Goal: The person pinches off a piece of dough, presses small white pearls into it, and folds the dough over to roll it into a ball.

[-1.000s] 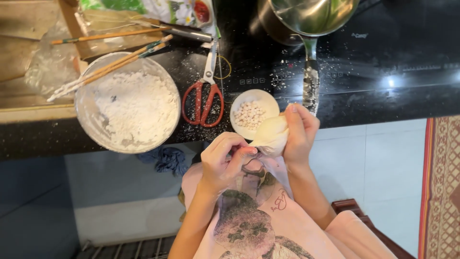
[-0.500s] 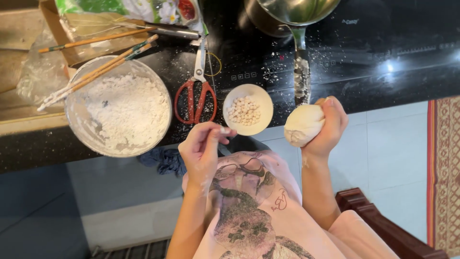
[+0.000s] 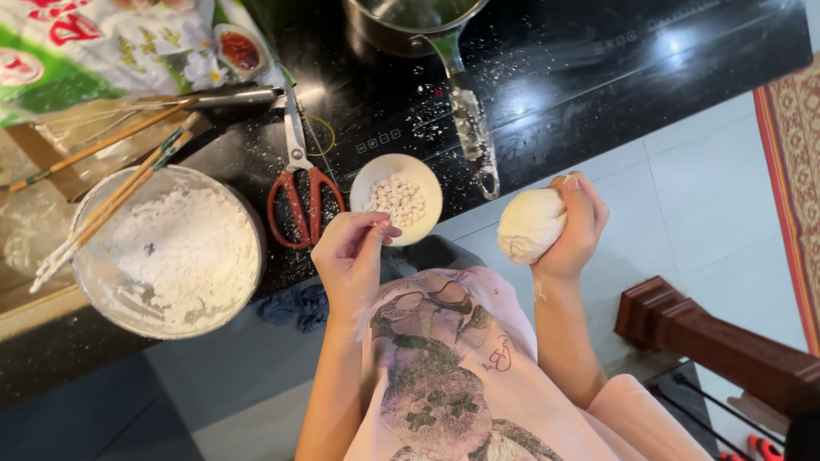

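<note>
1. The black cooktop counter (image 3: pixel 598 94), dusted with flour, is the landmark; everything below is placed against it.
2. A large glass bowl of white flour (image 3: pixel 171 252) sits at its left near edge, chopsticks (image 3: pixel 111 209) leaning across the rim.
3. A steel saucepan (image 3: pixel 410 21) stands at its far edge, handle pointing toward the person.
4. The lump of pale dough (image 3: pixel 530 224) is off the counter, just past its near edge, clenched in the right hand (image 3: pixel 576 226).
5. Red-handled scissors (image 3: pixel 301 183) lie on it between the two bowls.
6. A small white bowl of tiny dough balls (image 3: pixel 397 198) rests at its near edge.
7. The left hand (image 3: pixel 350 256) hovers at that bowl's rim, fingertips pinched together; what they hold is too small to tell.
</note>
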